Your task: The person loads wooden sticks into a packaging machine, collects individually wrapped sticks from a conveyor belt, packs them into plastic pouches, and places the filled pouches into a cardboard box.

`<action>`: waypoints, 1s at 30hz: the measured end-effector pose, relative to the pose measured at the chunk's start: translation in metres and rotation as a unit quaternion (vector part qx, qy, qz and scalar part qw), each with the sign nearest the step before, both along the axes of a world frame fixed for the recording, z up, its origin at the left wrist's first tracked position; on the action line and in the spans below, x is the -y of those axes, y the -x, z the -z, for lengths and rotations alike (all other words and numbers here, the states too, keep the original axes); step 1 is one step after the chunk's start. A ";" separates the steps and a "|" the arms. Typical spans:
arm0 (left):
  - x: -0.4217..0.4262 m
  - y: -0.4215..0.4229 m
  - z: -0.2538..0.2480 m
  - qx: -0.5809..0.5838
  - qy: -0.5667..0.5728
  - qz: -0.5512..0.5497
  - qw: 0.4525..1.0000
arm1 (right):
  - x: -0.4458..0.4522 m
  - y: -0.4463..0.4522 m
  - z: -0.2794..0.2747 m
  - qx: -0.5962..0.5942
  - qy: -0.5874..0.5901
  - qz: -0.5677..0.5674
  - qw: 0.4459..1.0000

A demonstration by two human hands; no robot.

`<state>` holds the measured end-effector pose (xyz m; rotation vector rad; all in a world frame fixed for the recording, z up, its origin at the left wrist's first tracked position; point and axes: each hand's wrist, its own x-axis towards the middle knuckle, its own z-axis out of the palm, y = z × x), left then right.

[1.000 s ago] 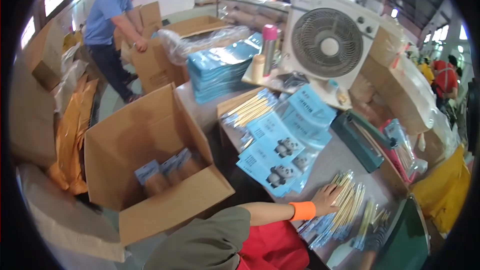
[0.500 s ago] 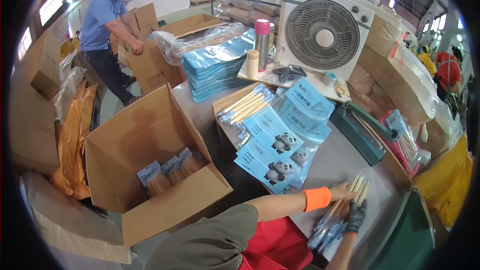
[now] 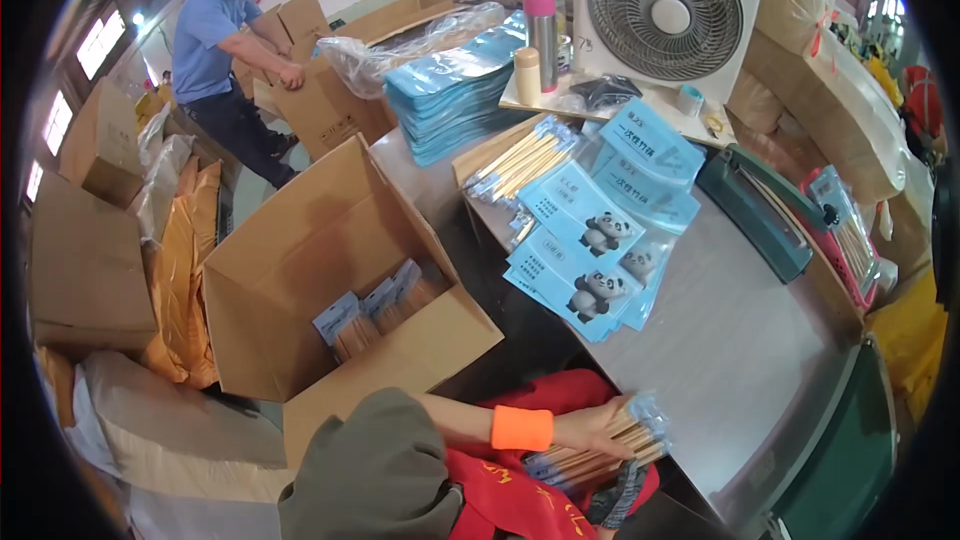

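Note:
A bundle of plastic-wrapped bamboo chopsticks [image 3: 640,432] is held low against my red apron, by the table's near edge. My left hand [image 3: 590,428], bare with an orange wristband, closes over the bundle from above. From below, my right hand [image 3: 626,492], in a grey striped glove, grips the same bundle; its fingers are partly hidden. Blue printed bags with pandas [image 3: 590,250] lie spread on the table [image 3: 720,360]. More wrapped chopsticks [image 3: 525,162] rest behind them. Inside the open carton [image 3: 300,270] at left sit several filled packs [image 3: 370,312].
A stack of blue bags [image 3: 450,105] stands at the back, beside a thermos [image 3: 541,40] and a box fan [image 3: 668,15]. A green sealer [image 3: 755,210] and a pink basket [image 3: 845,240] are at right. A person in blue [image 3: 210,35] handles a carton at far left.
Both hands have brought the chopsticks from the tabletop at right toward my body, over the near edge. The view has shifted, so the table things appear farther right.

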<state>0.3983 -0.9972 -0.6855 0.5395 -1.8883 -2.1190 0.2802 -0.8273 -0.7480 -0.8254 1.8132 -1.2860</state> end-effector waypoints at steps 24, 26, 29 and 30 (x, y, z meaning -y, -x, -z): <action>0.281 -0.048 -0.085 0.096 0.426 -0.016 0.900 | 0.068 0.022 -0.074 -0.055 0.084 -0.009 0.995; 0.329 -0.054 -0.053 0.088 0.480 -0.014 0.873 | 0.070 0.021 -0.074 -0.092 0.070 -0.011 0.993; 0.351 -0.048 -0.034 0.239 0.431 0.048 0.869 | 0.070 0.019 -0.075 -0.093 0.070 -0.007 0.993; 0.353 -0.043 -0.031 0.234 0.432 0.050 0.869 | 0.071 0.018 -0.077 -0.080 0.069 0.005 0.994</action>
